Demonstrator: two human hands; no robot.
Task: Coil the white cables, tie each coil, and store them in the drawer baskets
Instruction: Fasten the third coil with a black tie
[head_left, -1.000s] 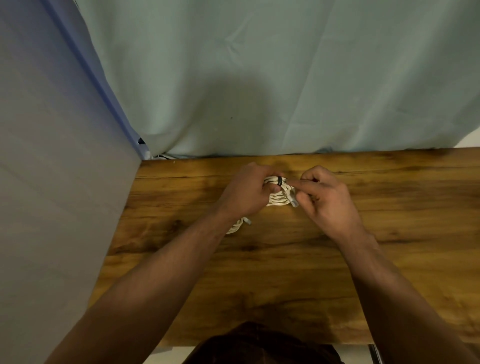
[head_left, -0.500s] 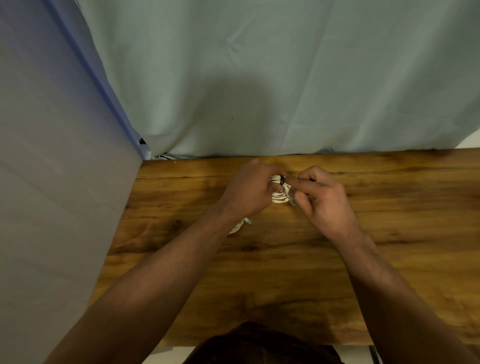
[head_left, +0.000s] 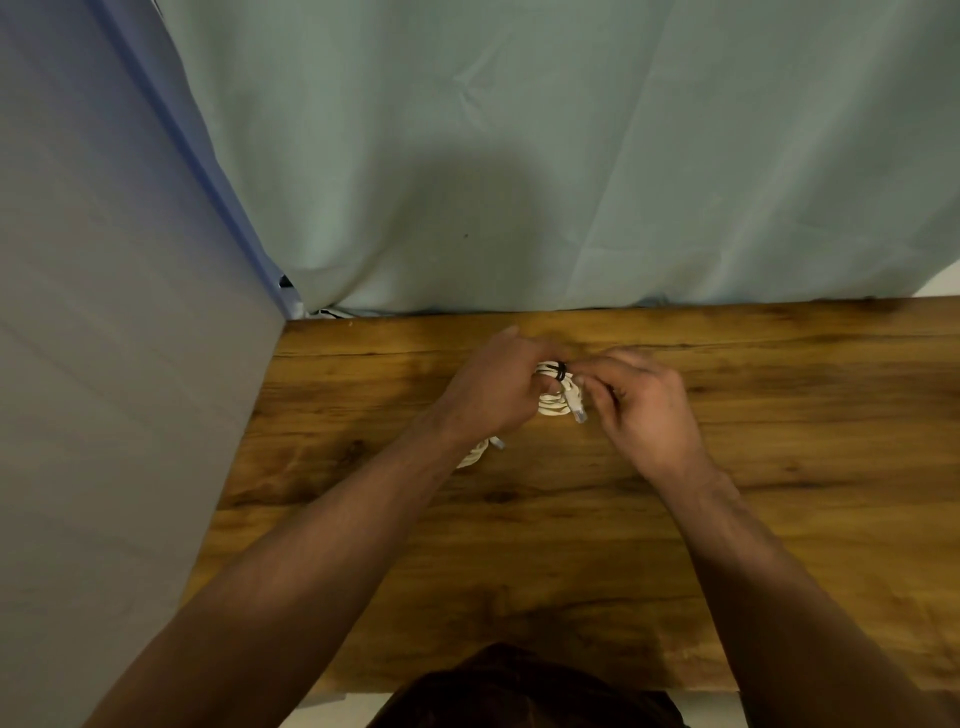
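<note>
a pale green curtain fills everything from 10 to 2 o'clock, with a grey panel closing off the 9 o'clock side. below them runs the wooden surface, and both my forearms reach out over it toward 12 o'clock.

my left grip is clenched around the white cable coil, holding its loops bunched just above the surface, near the far edge at 12 o'clock. my right grip comes in from the coil's 3 o'clock side, fingers curled, their tips meeting at the black tie. they are blurred, so i judge rather than see that they pinch it.

a second ago more of the coil showed between my hands and my right forefinger lay lower, along the loops. since then the two grips have drawn closer together and the right one has moved up onto the tie – i take that to mean the tie is being cinched and this coil is nearly done.

the tie rings the bundle at its 12 o'clock end. one grey plug hangs at the coil's 5 o'clock, and a loose loop with a second plug pokes out under my left wrist at 7 o'clock. no drawer or basket is in view – storing is yet to come.
</note>
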